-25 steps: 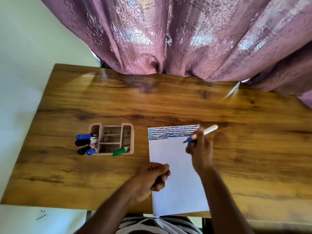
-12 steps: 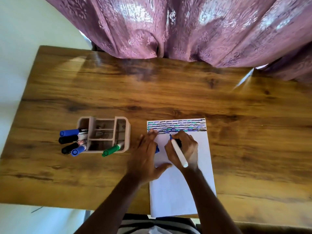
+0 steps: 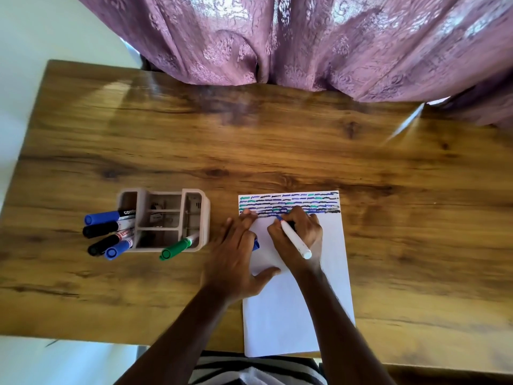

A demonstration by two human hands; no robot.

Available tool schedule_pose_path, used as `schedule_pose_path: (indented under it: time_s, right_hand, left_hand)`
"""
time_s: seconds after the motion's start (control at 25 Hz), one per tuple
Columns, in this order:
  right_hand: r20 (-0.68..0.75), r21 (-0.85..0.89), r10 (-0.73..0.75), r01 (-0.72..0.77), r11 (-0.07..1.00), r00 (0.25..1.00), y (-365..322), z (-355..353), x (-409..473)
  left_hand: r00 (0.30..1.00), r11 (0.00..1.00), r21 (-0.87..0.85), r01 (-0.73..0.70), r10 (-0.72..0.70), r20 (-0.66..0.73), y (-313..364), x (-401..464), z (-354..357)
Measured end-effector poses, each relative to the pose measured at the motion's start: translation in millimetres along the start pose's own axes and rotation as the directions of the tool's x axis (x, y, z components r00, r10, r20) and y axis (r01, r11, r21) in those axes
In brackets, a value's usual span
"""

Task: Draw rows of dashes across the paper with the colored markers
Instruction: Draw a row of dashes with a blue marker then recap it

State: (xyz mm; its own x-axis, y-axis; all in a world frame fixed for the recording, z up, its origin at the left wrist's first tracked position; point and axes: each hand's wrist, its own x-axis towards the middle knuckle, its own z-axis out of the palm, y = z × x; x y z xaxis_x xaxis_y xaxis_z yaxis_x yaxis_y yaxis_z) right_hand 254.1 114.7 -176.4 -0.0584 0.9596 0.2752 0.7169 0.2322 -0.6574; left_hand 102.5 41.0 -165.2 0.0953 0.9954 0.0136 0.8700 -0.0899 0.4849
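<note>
Head view: a person works at a wooden table (image 3: 277,140) with a sheet of paper (image 3: 294,315) lying in front of them
Rows drawn: several rows of dashes (image 3: 288,202) in green, blue and black fill a band along the far edge of the paper
Rows left: judging by the bare white sheet below that band, most of the page is not yet filled — the task looks to be in its early part
Right hand: the right hand (image 3: 301,240) grips a white-barrelled marker (image 3: 295,240), fingers curled round it, with the blue tip down on the paper just under the lowest row, towards the left half
Left hand: the left hand (image 3: 236,262) lies flat with fingers spread, pressing the left edge of the paper — fingertips reach up to the dashes
Blue piece: a small blue thing (image 3: 256,243), likely a cap, shows at the edge of the left hand; whether the hand holds it or merely covers it I cannot tell
Other markers: a pink holder (image 3: 198,201) stands left of the paper, with blue and black markers (image 3: 107,232) leaning out on its left and a green marker (image 3: 177,248) at its near corner
</note>
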Motion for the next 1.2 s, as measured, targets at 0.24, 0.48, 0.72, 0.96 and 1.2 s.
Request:
schedule_pose_path:
  time_s: [0.24, 0.48, 0.72, 0.96, 1.2]
  right_hand:
    - [0.047, -0.019, -0.015, 0.016, 1.0, 0.999, 0.7, 0.0, -1.2]
    - [0.08, 0.003, 0.017, -0.018, 1.0, 0.997, 3.1, 0.9, -1.1]
    - [0.07, 0.03, 0.046, -0.048, 0.998, 0.997, -0.4, 0.1, 0.7]
    - [0.085, 0.043, 0.095, -0.098, 0.994, 0.992, 1.7, 2.3, 1.3]
    - [0.079, 0.054, 0.124, -0.128, 0.99, 0.989, 0.8, 1.1, -0.3]
  left_hand:
    - [1.0, 1.0, 0.007, 0.002, -0.002, 0.004, 1.1, -1.5, -0.7]
    - [1.0, 1.0, 0.006, 0.014, -0.014, 0.012, 0.7, -1.3, -0.1]
    - [1.0, 1.0, 0.002, 0.019, -0.019, 0.015, 0.2, -0.4, -0.4]
    - [0.999, 1.0, 0.006, 0.027, -0.027, 0.027, 0.8, -0.5, -0.5]
    - [1.0, 1.0, -0.006, 0.018, -0.018, 0.02, 1.6, -1.6, -0.9]
